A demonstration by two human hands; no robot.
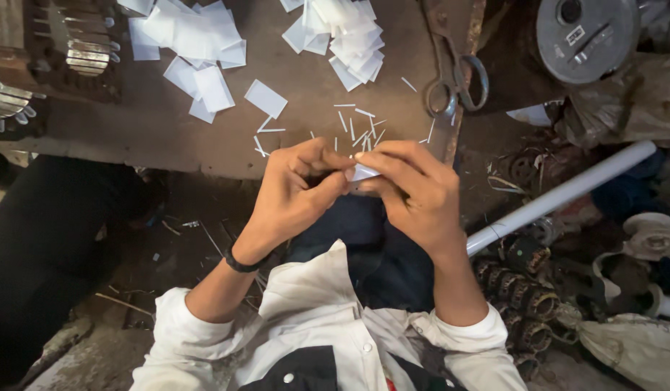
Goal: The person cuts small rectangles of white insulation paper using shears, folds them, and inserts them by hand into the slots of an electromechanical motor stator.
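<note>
My left hand (299,190) and my right hand (413,190) meet just below the near edge of a brown work board (306,137). Both pinch one small white rectangular slip (364,172) between fingertips and thumbs. Only a corner of the slip shows; the fingers hide the rest. A black band circles my left wrist. Thin white offcut strips (360,127) lie scattered on the board just beyond my hands.
Two heaps of white slips sit at the board's far side, one at left (194,43), one at centre (349,36). Large rusty scissors (454,65) lie at the board's right edge. A white tube (567,192) slants at right, above stacked dark rings (527,297). A round metal weight (585,36) is top right.
</note>
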